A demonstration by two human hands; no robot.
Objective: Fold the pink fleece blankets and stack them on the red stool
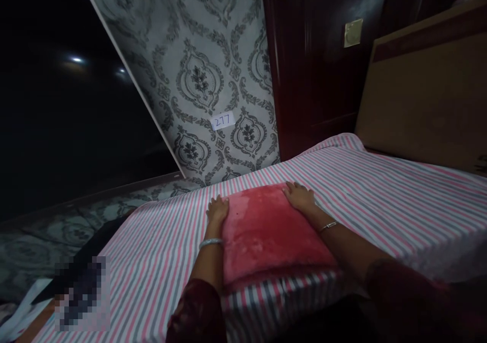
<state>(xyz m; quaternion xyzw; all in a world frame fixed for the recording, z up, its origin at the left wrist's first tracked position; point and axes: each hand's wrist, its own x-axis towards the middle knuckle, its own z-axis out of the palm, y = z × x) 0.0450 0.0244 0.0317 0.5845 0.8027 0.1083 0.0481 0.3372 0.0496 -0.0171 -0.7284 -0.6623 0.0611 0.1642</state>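
Observation:
A red plush cloth [266,226], laid as a flat rectangle, rests on a striped tablecloth [171,251]; a fold or thick edge shows along its near side. My left hand [218,209] lies at the cloth's far left corner, fingers stretched forward and apart. At the far right corner my right hand [300,197] rests palm down with its fingers spread, touching the cloth's edge. A bangle circles each wrist. The undersides of both hands are hidden.
Behind the table stands a patterned wall with a paper label [222,120] reading 277. A large dark screen [76,104] is at the left, a dark red wooden panel [315,69] at the back, and a cardboard box [426,89] at the right. The near table edge drops off before me.

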